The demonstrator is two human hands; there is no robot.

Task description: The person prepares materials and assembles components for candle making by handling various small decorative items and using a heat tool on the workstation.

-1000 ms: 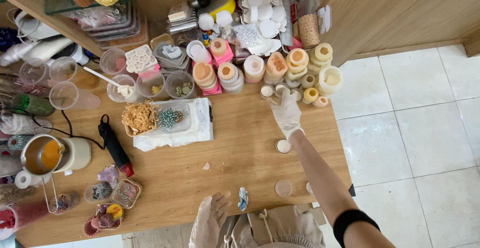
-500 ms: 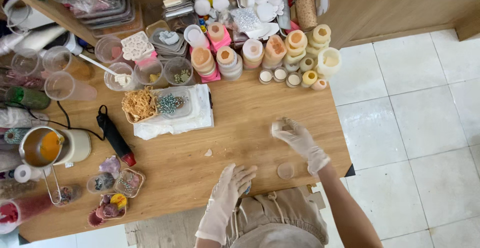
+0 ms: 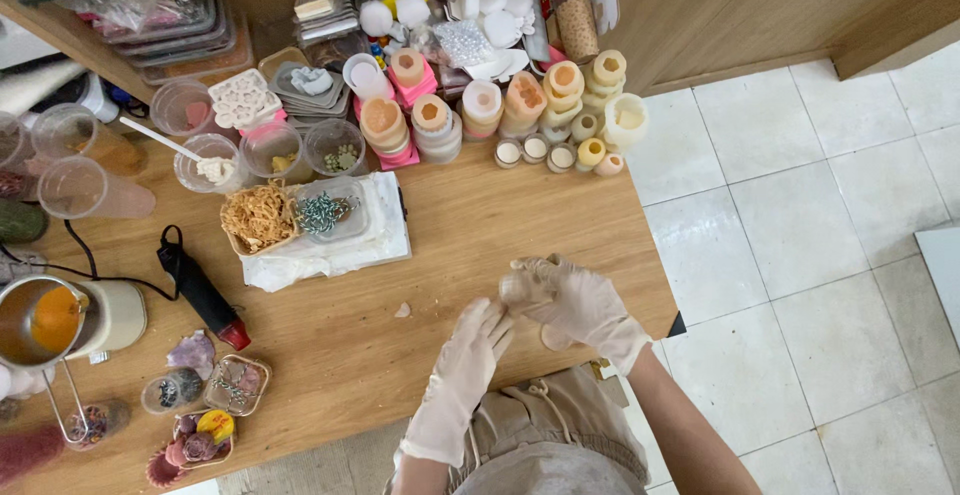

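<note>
our right grip pinching a small round pale cup | left grip loose, fingers spread, just beside | both over wooden tabletop

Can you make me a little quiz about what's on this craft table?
1. True or false: both hands wear thin pale gloves.
2. What does the right hand hold? A) a small round pale piece B) the black heat gun C) a spoon
3. Fill in: the metal pitcher at the table's left edge holds an ______ liquid.

Key
1. True. The left hand and the right hand are both gloved.
2. A. The small round pale piece sits at the right hand's fingertips, while the black heat gun lies untouched farther left.
3. Orange.
</note>
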